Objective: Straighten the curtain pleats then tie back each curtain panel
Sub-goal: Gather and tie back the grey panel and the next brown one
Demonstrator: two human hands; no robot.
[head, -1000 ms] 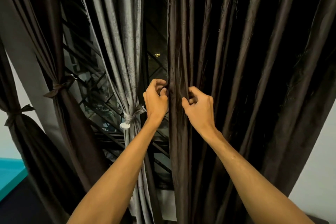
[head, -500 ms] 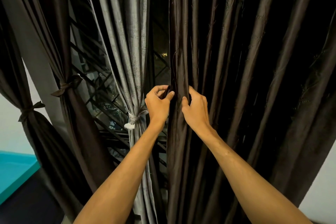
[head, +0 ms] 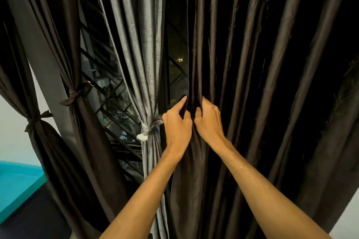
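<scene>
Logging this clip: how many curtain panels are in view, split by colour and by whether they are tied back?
tied dark brown curtain panels: 2
tied grey curtain panel: 1
loose dark brown curtain panel, pinched by the left hand and right hand: 1
Total: 4

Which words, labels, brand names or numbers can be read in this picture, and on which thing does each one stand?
None can be read. No word, label, brand or number shows on the dark curtain that the left hand and the right hand grip, on the grey curtain, or on its tie.
</scene>
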